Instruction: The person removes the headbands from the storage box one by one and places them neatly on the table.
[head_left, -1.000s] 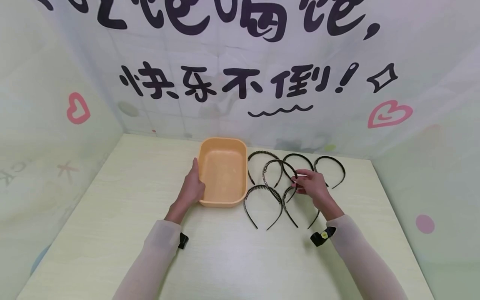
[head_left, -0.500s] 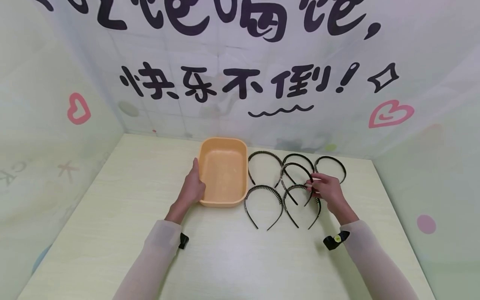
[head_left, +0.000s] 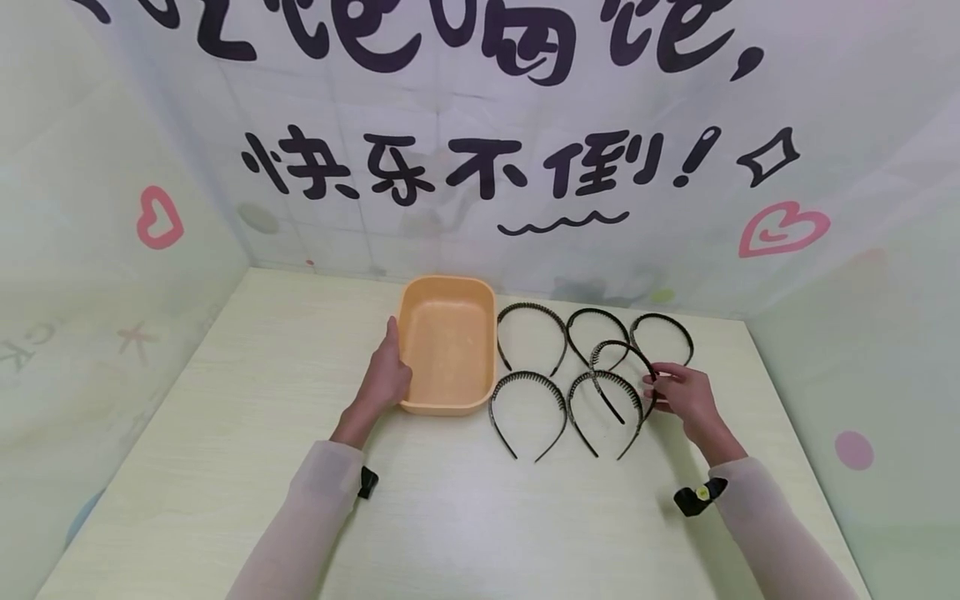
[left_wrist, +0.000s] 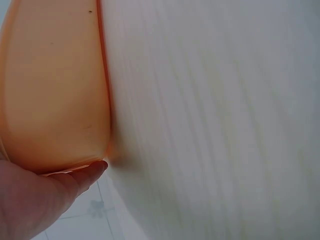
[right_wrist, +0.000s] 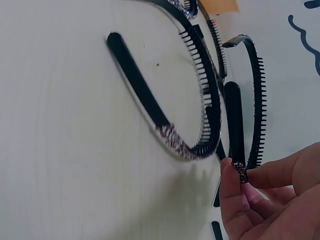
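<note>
An orange plastic bin stands at the back of the table, nothing inside it. My left hand grips its left side at the rim; the fingers lie against its outer wall in the left wrist view. My right hand pinches one end of a black toothed headband between thumb and fingertips, at a glittery patch. That headband is tilted and, in the head view, overlaps the front right headband. Other headbands lie flat: front left, back left, back middle and back right.
The pale wood table meets a printed back wall just behind the bin and the back row. Side walls close in the left and right. Right of the bin, the headbands lie in two rows close together.
My right hand has moved right and toward me with the headband, from above the back middle one to over the front right one. The left hand and bin have stayed in place.
</note>
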